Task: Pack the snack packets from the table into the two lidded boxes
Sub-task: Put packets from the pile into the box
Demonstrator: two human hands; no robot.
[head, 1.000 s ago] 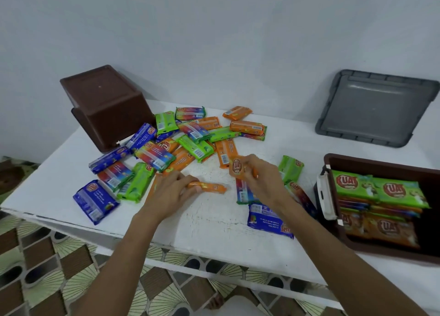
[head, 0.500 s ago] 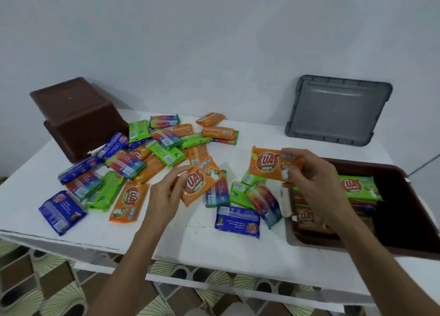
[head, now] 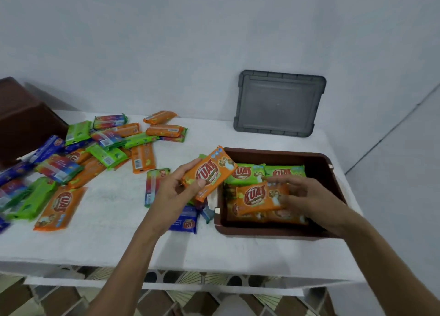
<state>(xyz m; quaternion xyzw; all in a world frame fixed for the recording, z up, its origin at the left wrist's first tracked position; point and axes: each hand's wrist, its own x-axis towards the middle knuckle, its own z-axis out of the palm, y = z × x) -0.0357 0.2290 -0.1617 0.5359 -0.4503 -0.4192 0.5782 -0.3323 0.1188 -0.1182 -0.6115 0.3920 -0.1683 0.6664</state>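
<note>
A white counter [head: 238, 251], its top scuffed, spreads under and ahead of the left hand [head: 176, 189] and the right hand [head: 309, 201]. Beyond both hands rises a plain pale wall [head: 214, 42]. A thin dark line [head: 392, 130] slants down it, right of the right hand. Nearer than the hands, below the counter's front edge, lies a floor [head: 207, 301] of brown and cream fan-patterned tiles.

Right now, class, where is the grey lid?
The grey lid leans on the wall at the back right of the table, behind the open brown box.
</note>
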